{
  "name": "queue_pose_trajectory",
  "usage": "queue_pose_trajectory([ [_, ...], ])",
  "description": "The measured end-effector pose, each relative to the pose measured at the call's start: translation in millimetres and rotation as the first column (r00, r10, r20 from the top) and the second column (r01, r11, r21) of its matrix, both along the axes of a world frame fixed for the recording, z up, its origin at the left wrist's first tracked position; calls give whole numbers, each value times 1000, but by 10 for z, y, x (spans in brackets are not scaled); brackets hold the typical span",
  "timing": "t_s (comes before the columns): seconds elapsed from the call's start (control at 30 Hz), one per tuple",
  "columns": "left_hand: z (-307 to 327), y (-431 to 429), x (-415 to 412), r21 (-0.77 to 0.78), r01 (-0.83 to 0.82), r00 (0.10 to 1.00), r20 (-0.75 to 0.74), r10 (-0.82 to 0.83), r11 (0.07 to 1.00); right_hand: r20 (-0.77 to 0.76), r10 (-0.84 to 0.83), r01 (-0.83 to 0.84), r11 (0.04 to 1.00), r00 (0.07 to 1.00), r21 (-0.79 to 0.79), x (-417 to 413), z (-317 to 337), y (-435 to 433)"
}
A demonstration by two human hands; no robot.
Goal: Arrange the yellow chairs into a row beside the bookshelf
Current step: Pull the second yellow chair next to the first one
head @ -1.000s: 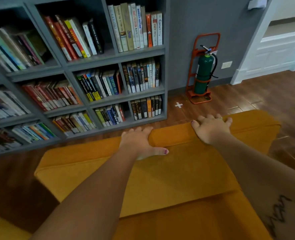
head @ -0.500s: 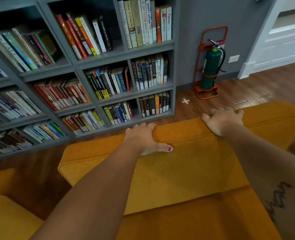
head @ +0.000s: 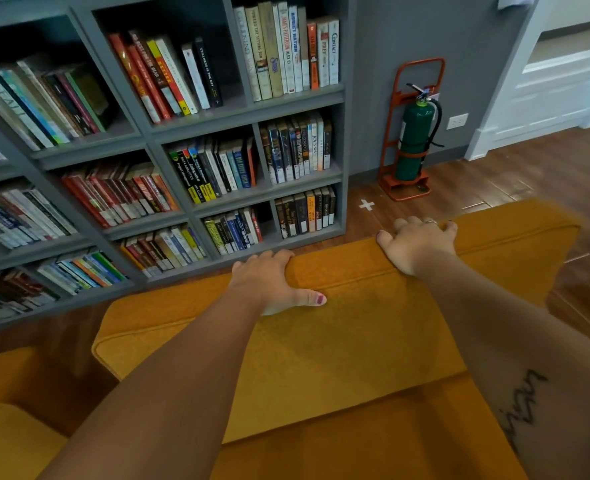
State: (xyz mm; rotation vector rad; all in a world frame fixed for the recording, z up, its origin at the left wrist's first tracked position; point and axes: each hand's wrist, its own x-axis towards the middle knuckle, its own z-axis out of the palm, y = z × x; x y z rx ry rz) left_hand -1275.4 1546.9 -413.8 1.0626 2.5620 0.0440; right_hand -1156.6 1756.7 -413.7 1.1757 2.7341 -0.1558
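Note:
A yellow upholstered chair [head: 349, 341] fills the lower middle of the head view, its backrest top close to the grey bookshelf [head: 343, 140]. My left hand [head: 269, 282] grips the top edge of the backrest, fingers over the far side and thumb on the near face. My right hand [head: 416, 242], with a ring on one finger, grips the same edge further right. A second yellow chair [head: 6, 441] shows at the lower left corner, beside the one I hold.
The bookshelf is packed with books. A green fire extinguisher [head: 414, 140] in an orange stand sits against the grey wall right of the shelf. A white cross mark [head: 366, 204] lies on the wooden floor [head: 528, 181]. White panelling [head: 556, 91] stands at far right.
The chair I hold has shifted right relative to the floor and shelf, with both hands staying on its backrest. The second yellow chair has come into view at lower left.

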Motion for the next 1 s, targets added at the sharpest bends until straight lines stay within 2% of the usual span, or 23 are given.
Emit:
queue_pose_trajectory([
  [0.27,18,40,41,-28,4,998,-58,-6,1000,-39,57,-57,998,998,-15,-27,-40,-69],
  [0.47,69,144,21,-112,-56,998,-12,55,992,-57,116,-120,990,992,-75,75,-21,176],
  [0.63,114,280,46,-194,-83,995,30,90,978,-56,-14,13,1000,998,-20,298,-20,715],
  [0.83,108,652,177,-147,47,997,61,-38,988,-40,-91,92,996,995,9,531,-74,1282],
  [1.0,81,1122,404,-98,118,992,45,-114,988,-89,-230,232,972,969,20,665,-104,1571],
])
